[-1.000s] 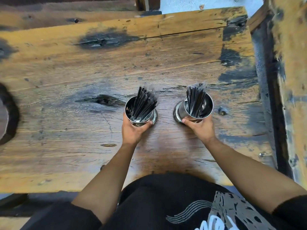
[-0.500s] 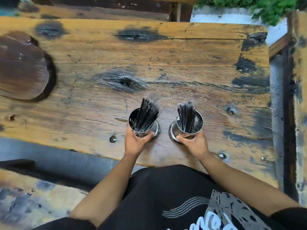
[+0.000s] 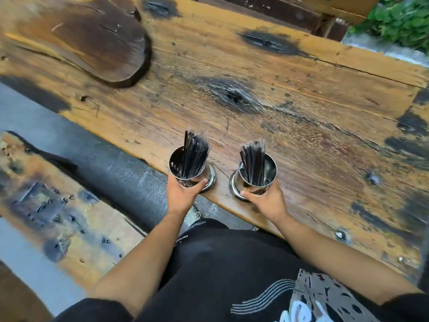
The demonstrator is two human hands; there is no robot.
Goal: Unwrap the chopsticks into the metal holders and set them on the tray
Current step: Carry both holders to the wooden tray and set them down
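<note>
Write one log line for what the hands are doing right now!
left hand: grips left holder | right hand: grips right holder | chopsticks: inside both | place: table edge

We're outdoors here, at what looks like a rustic eatery's seating area. The table (image 3: pixel 290 94) in front of us is a heavy slab of weathered planks, orange-stained, scorched black around the knots and studded with bolt heads. A matching bench (image 3: pixel 69 219) runs along our left, over grey paving. Off at the far right corner we catch green foliage (image 3: pixel 399 19) above a pale kerb, so this is open air. A dark live-edge wooden board (image 3: pixel 92 40) lies on the tabletop at the far left. And the restaurant clue: two steel holders (image 3: pixel 257 177) packed with black chopsticks (image 3: pixel 193 152), service ware in bulk.
</note>
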